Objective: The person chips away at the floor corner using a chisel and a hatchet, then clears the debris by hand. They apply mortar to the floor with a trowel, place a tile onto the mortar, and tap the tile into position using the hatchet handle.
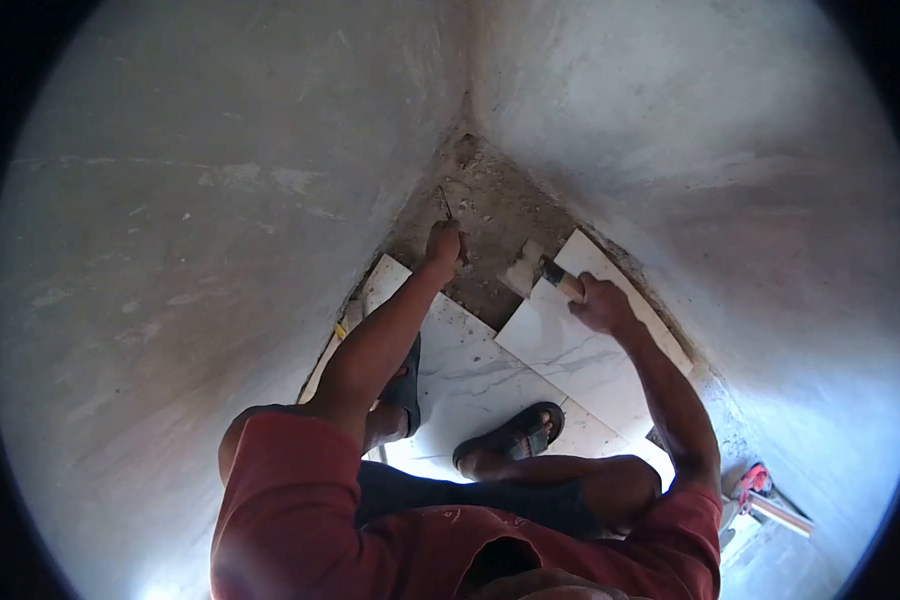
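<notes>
My left hand (445, 246) is closed round the handle of a thin tool (444, 203), whose narrow dark end points up over the bare dirt floor (485, 205) in the corner. On the right, my right hand (601, 303) grips the wooden handle of a brush-like tool (564, 280). Its pale wide head lies at the edge of a white tile (560, 330), beside the dirt. What exactly either tool is, I cannot tell for certain. Small crumbs are scattered on the tile (465, 375) nearer my feet.
Two plastered walls (240, 200) (700, 180) meet at the top centre. My sandalled feet (515, 436) rest on the tiles. A red object (755, 481) and a wooden-edged strip (781, 515) lie at the lower right. Something yellow (340, 331) is by the left wall.
</notes>
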Demonstrator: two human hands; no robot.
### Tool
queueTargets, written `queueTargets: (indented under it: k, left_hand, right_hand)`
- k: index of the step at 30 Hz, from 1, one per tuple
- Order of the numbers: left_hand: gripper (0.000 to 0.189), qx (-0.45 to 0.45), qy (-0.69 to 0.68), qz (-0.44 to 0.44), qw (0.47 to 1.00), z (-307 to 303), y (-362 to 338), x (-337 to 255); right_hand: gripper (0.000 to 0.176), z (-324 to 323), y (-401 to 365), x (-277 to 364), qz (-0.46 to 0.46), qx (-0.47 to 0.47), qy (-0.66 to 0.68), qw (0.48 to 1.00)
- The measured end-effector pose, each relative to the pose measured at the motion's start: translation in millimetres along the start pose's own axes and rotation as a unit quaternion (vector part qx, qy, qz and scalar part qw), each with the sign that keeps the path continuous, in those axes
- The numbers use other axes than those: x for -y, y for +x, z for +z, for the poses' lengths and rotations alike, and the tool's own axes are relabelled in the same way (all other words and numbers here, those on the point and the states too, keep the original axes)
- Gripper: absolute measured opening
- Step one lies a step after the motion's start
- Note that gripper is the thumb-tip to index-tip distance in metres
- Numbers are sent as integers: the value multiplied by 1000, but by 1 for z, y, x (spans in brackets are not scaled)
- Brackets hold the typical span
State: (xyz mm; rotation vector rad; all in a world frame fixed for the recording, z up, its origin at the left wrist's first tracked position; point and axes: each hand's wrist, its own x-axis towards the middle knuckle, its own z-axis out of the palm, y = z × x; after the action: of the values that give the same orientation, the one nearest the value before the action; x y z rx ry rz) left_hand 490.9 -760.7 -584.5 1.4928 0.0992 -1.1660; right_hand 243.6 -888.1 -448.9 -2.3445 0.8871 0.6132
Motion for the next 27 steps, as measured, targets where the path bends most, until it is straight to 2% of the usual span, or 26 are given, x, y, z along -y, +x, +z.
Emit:
queueTargets:
  k: [2, 3, 5, 6, 7, 9, 11, 13, 14, 15, 17, 21, 25, 27]
  left_hand:
    - [16, -24, 50, -45, 997, -14, -11, 3]
    - [16, -35, 47, -43, 997, -20, -14, 1]
    - [18, -21, 160, -55, 985, -29, -33, -13]
    - [18, -28, 160, -56, 985, -33, -42, -20]
    - [20, -3, 170, -30, 985, -38, -50, -26]
    - [23, 18, 177, -4, 984, -46, -64, -38]
    - [24, 41, 326, 31, 944, -55, -77, -48]
    - [23, 47, 371, 0, 927, -65, -93, -53]
    - [22, 60, 415, -29, 907, -65, -100, -55]
    - [22, 56, 416, -31, 907, -61, -111, -59]
    - [20, 62, 444, -91, 889, -56, -141, -64]
    - [21, 85, 408, -129, 900, -33, -140, -68]
    - [22, 78, 375, -107, 918, -22, -77, -45]
    - [22, 67, 358, -90, 927, -9, -50, -44]
  right_hand:
    - [34, 21, -5, -1, -14, 11, 19, 1000]
    - [33, 38, -3, -2, -30, 12, 32, 999]
    - [33, 63, -7, 6, -74, 23, 55, 996]
    - [31, 75, -9, 11, -92, 34, 63, 993]
    - [29, 89, -13, 13, -156, 18, 80, 984]
    - [28, 111, -22, 19, -214, 15, 64, 975]
    - [28, 125, -31, 30, -266, 47, 50, 962]
    - [29, 146, -37, 37, -280, 114, 35, 953]
    - [29, 169, -38, 34, -281, 114, 37, 952]
    - [27, 193, -42, 30, -322, 76, 67, 941]
    - [24, 226, -47, 24, -383, 19, 100, 918]
    - [24, 224, -56, 23, -333, 42, 155, 929]
    - [23, 181, -76, 15, -207, 90, 237, 945]
    - [23, 163, -84, 7, -152, 83, 279, 945]
